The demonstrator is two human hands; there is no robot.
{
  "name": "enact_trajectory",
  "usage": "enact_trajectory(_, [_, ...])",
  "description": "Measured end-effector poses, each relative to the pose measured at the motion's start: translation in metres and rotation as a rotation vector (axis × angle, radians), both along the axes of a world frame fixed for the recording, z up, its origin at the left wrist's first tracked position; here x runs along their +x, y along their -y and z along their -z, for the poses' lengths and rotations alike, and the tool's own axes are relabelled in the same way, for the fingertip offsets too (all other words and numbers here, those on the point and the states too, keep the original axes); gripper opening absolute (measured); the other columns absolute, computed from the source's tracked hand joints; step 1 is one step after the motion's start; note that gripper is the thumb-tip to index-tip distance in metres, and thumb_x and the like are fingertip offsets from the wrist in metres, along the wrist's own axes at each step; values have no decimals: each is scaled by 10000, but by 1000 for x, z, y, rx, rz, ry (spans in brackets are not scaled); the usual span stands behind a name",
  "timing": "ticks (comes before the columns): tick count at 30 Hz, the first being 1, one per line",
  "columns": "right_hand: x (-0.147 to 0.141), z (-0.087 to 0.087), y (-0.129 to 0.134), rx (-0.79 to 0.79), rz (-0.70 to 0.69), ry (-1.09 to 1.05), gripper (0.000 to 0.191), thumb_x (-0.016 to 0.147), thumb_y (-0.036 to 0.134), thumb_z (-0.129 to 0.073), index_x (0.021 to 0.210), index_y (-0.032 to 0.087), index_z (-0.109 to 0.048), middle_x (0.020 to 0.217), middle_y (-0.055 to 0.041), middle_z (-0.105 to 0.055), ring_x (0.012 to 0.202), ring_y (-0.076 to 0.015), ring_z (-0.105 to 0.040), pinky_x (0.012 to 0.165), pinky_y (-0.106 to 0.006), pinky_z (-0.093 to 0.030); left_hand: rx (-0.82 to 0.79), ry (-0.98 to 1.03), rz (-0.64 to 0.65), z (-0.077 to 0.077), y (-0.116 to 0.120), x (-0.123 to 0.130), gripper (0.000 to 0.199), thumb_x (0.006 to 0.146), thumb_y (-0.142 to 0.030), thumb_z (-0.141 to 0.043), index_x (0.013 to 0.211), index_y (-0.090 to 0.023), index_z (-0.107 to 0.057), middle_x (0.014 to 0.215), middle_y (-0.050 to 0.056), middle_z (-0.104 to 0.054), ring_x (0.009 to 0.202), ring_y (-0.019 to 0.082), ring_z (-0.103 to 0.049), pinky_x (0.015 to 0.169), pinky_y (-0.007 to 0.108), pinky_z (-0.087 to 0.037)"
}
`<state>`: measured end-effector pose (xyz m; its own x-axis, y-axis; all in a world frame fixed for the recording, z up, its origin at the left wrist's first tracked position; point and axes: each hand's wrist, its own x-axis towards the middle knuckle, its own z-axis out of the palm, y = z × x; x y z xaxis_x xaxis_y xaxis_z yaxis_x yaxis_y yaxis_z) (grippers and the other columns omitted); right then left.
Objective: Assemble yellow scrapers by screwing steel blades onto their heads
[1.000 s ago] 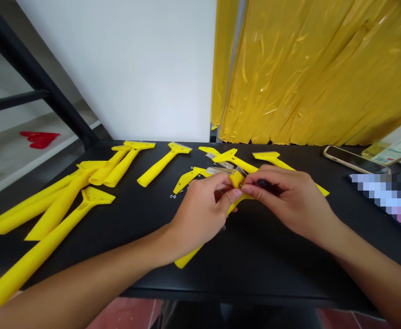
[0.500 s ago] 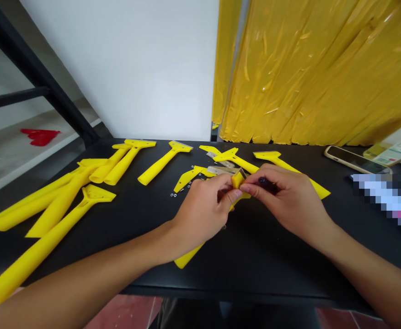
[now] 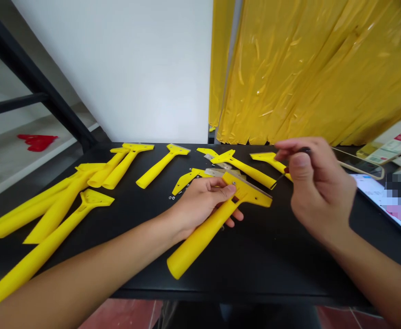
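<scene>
In the head view, the two hands, which met at the head of the yellow scraper [image 3: 210,228] half a second ago, have now parted. The right hand [image 3: 320,187] has drawn away up and to the right, taking the dark-handled screwdriver [image 3: 305,150] with it, and the scraper's broad face has turned into sight. A screw [image 3: 234,183] shows near the left thumb, a dark hole [image 3: 257,198] further along; driving seems interrupted, with the screwdriver's tip clear of the scraper head. The left hand [image 3: 203,201] is clamped on the scraper beside its neck, thumb on the face and fingers wrapped behind, holding it slanted in front of the body at the worktop [image 3: 262,260]; whether its handle end touches down, I cannot tell. The right hand is closed around the screwdriver, wrist bent up, the thin shaft pointing down and left.
</scene>
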<state>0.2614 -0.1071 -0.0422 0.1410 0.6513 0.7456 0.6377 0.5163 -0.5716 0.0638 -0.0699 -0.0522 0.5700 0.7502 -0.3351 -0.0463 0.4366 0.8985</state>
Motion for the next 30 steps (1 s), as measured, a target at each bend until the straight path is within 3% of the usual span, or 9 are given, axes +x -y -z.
enact_trajectory(3, [1,-6,0,78,-27,-147,175,994,367,-589,1058,327,-746,1011,-43,-662,924,-224,-627,816,-386,-503,-42,40,3,3,-2,-1,139,957,-243,-643,899,-139,-572,713,72,-713,521,164,-693,481,246,-565])
enact_trajectory(6, [2,-8,-2,19,-271,-433,155,977,380,-629,1047,304,-744,928,-21,-691,669,-150,-606,574,-319,-484,-50,64,9,6,-3,0,115,947,-217,-652,924,-128,-583,747,75,-711,576,182,-715,487,255,-576])
enact_trajectory(9, [2,-7,-3,-57,-429,-495,148,975,326,-640,1047,246,-742,888,-30,-717,613,-142,-631,511,-304,-497,-44,71,29,7,-2,0,118,938,-208,-662,950,-111,-596,776,80,-710,592,184,-718,484,255,-578])
enact_trajectory(16, [-1,-1,3,-85,-377,-345,84,926,267,-709,993,232,-747,846,-25,-741,641,-156,-674,582,-315,-572,-43,50,34,6,1,1,140,930,-211,-674,959,-100,-594,758,69,-693,560,172,-703,468,245,-568])
enact_trajectory(30, [0,-1,1,-52,-403,-325,73,920,234,-712,984,232,-748,835,-23,-739,631,-166,-679,596,-331,-573,-19,32,38,7,0,2,158,923,-241,-685,942,-110,-599,790,64,-678,570,168,-700,480,251,-567])
